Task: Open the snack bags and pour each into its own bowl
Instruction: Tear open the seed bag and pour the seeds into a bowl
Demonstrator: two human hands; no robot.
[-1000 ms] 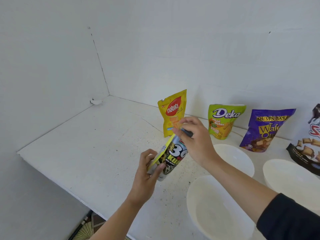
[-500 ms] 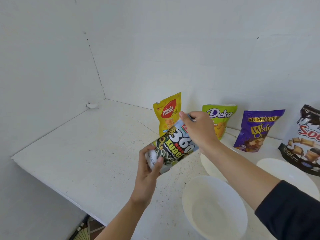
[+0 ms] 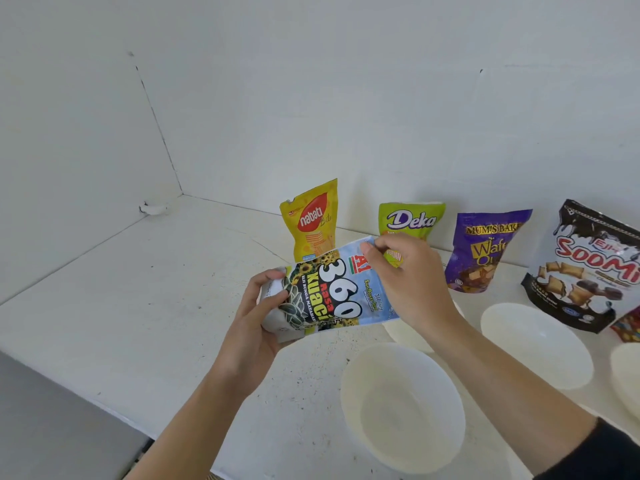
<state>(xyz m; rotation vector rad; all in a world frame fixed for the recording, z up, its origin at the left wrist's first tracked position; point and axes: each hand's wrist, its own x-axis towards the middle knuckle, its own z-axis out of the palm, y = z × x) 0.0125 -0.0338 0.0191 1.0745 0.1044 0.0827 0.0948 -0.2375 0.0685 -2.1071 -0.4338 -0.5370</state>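
I hold a sunflower-seed bag point(image 3: 332, 292), marked "360", sideways above the white counter. My left hand point(image 3: 258, 323) grips its bottom end. My right hand point(image 3: 412, 282) pinches the top edge at the bag's right end. An empty white bowl point(image 3: 401, 407) sits just below and right of the bag. Another white bowl point(image 3: 535, 344) stands further right, and a third bowl point(image 3: 408, 332) is mostly hidden under my right forearm.
Four sealed bags lean on the back wall: yellow Nabati point(image 3: 311, 220), green Deka point(image 3: 412, 218), purple wafer bag point(image 3: 485, 247), dark Soomi bag point(image 3: 588, 265). A fourth bowl's rim point(image 3: 627, 375) shows at the right edge. The counter's front edge point(image 3: 104, 407) runs lower left.
The seed bag has been turned from edge-on to flat, with its printed front facing me, and tipped to lie sideways. My right hand has slid along to its top end.
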